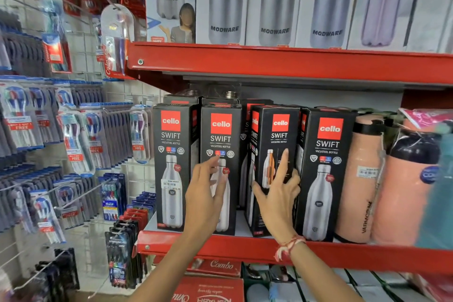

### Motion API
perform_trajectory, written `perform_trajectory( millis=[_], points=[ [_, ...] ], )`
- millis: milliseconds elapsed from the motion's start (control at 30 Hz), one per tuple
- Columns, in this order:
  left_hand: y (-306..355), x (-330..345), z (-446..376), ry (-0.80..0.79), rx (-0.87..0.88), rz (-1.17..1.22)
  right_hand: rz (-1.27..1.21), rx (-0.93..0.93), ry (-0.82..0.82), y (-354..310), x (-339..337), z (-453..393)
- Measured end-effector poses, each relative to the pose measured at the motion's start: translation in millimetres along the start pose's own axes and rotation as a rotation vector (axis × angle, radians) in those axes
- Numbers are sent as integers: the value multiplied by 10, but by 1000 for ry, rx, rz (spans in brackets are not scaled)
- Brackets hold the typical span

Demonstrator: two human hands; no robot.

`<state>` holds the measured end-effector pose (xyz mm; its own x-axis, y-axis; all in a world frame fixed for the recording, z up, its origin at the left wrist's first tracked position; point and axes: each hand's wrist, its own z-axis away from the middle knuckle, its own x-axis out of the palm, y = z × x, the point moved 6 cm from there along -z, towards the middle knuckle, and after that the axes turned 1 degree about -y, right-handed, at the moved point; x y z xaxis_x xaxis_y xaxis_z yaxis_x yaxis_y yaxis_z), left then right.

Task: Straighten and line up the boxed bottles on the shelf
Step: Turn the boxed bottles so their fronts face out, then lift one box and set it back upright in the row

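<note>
four black cello swift bottle boxes stand in the front row on the red shelf, w/ more boxes behind them. far-left box and far-right box face straight out. second box also looks square to the edge. the odd one is the third box: it's twisted so its left side panel shows, and there's a gap btwn it and the second box where a back-row box peeks through.

left hand is flat on the front of the second box, fingers open and a bit spread, not wrapped around anything. right hand is on the third box, fingers open too, index pointing up along the front face, thumb out toward the left edge. looks like a push/steady touch, not a real grip, tho i can't tell how hard either is pressing.

the bit that matters imo: the third box's long axis is upright, lined up w/ the right fingers, and the right hand is the one already on it. so the fix is prob a twist about that vertical axis so the front faces out, then a slide left to close the gap. risk is tipping it, tall narrow box.
</note>
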<state>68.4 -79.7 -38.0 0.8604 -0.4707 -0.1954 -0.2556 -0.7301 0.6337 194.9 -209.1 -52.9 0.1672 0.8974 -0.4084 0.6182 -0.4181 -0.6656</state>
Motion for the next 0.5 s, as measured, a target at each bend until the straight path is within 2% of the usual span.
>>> perform_trajectory(
  millis=[100, 200, 367, 433, 500],
  points=[
    [86, 75, 24, -77, -33, 129, -112, -128, -16, -27, -186, 63],
    [183, 199, 11, -189, -71, 158, -207, -264, -81, -79, -465, 42],
    [328, 431, -2, -468, -80, 331, -439, -327, -432, -40, -805, -31],
    [332, 490, -12, -493, -72, 361, -462, -338, -545, 3, -849, -37],
    [317, 557, -19, -448, -80, 363, -471, -336, -632, 10, -829, -79]
  ],
)
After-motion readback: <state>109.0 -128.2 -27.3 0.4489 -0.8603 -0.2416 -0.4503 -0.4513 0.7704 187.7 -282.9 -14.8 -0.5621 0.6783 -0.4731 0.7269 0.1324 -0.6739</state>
